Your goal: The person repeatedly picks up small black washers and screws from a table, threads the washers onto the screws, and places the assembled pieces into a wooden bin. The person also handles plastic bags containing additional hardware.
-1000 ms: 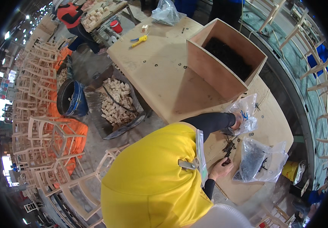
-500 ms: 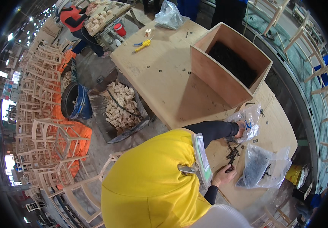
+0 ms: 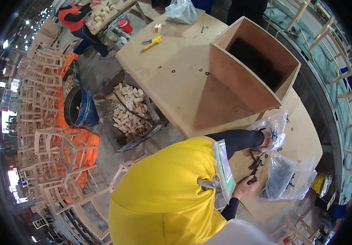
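At the near right of the wooden table [image 3: 172,94], my left hand [image 3: 265,137] is at a clear plastic bag [image 3: 280,122] with blue marks. Its fingers look curled on the bag, though the plastic partly covers them. Closer to me, my right hand [image 3: 245,188] is closed, with its fingertips pinching dark bolts [image 3: 252,178]. A loose pile of dark bolts [image 3: 256,162] lies between the two hands. Right of that pile rests a second clear plastic bag [image 3: 280,177] with dark contents, a few bolts showing near its mouth.
A wooden box [image 3: 241,81] with dark contents stands at the table's far right. Washers [image 3: 173,71] and a yellow-handled tool [image 3: 152,43] lie farther left. Beside the table are a bin of wood blocks [image 3: 131,112], a blue barrel [image 3: 87,108] and stacked chairs [image 3: 41,94]. A co-worker [image 3: 73,19] stands far left.
The whole view has shifted slightly, so table and box sit a little farther right. Both hands keep nearly the same places, at the bag and at the bolts.
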Tool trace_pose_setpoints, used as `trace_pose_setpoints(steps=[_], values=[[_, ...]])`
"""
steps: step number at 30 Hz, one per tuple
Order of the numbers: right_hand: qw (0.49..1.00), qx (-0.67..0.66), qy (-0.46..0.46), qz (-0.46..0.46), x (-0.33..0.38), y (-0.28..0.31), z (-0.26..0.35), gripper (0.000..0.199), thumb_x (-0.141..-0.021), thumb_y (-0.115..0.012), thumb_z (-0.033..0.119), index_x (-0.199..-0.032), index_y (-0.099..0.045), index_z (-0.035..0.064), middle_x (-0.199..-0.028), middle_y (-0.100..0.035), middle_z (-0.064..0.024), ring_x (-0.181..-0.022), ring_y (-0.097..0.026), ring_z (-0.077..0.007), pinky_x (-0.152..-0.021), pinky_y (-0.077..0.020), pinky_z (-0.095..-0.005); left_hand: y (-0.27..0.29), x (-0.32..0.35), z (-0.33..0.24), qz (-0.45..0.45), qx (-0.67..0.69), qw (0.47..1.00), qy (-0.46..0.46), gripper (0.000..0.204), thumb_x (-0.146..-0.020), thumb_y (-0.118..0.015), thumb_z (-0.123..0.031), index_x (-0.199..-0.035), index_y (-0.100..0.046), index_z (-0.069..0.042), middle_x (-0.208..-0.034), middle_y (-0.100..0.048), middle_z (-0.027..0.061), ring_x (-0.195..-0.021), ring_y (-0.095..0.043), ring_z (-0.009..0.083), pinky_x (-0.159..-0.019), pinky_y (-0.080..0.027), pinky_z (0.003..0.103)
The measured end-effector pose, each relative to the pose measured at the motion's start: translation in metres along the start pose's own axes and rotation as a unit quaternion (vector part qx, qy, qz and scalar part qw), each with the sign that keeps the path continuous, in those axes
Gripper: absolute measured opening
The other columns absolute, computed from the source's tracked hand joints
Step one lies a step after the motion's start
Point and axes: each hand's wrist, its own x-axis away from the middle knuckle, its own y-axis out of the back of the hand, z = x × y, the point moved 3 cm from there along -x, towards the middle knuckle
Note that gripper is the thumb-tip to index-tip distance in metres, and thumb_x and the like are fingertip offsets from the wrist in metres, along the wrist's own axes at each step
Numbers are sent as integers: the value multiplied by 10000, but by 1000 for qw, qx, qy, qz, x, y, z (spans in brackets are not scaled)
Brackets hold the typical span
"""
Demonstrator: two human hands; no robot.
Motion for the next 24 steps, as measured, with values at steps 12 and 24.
trace_pose_setpoints(steps=[12, 24], values=[[999, 29, 15, -19, 3, -1, 8, 236, -923, -602, 241, -983, -621, 13, -843, -571, -97, -750, -575, -248, -681, -462, -388, 6, 3, -1, -37, 77, 996, 22, 479, -860, -544, -371, -1245, -629, -99, -1296, -600, 141, -1205, -556, 285, -1004, -425, 380], [999, 48, 4, -8, 0, -10, -6, 274, -909, -618, 300, -994, -638, 39, -872, -607, -93, -781, -601, -245, -677, -473, -379, 6, -5, -9, -57, 139, 988, 38, 488, -874, -530, -394, -1251, -623, -98, -1301, -596, 147, -1200, -560, 294, -1003, -430, 381]])
